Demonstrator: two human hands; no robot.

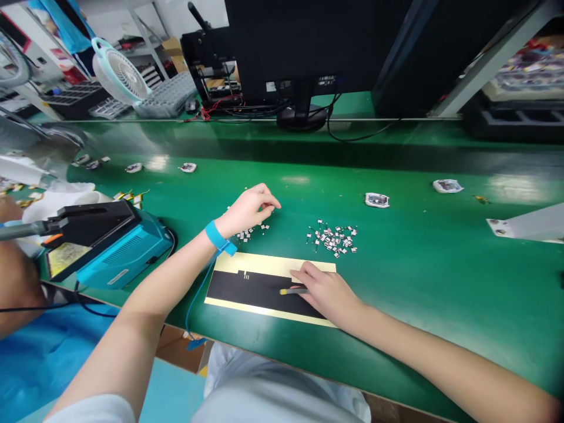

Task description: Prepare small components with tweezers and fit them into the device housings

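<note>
My left hand, with a blue wrist strap, hovers over a small group of tiny white parts. Its fingers are loosely bent and apart, and nothing shows between them. My right hand is closed around a slim grey pen-like tool with a yellow end pointing left. Under this hand lies a pale yellow sheet with a wide black band; a few narrow pale slots break the band's upper edge. Fingertips of my right hand rest at that edge. Beyond the sheet is a larger pile of tiny white parts with dark leads.
Several white-framed small units are spaced along the green bench. A blue and black bench device stands left, near another person's arm. A monitor and a fan are behind. A metal bracket juts in at right.
</note>
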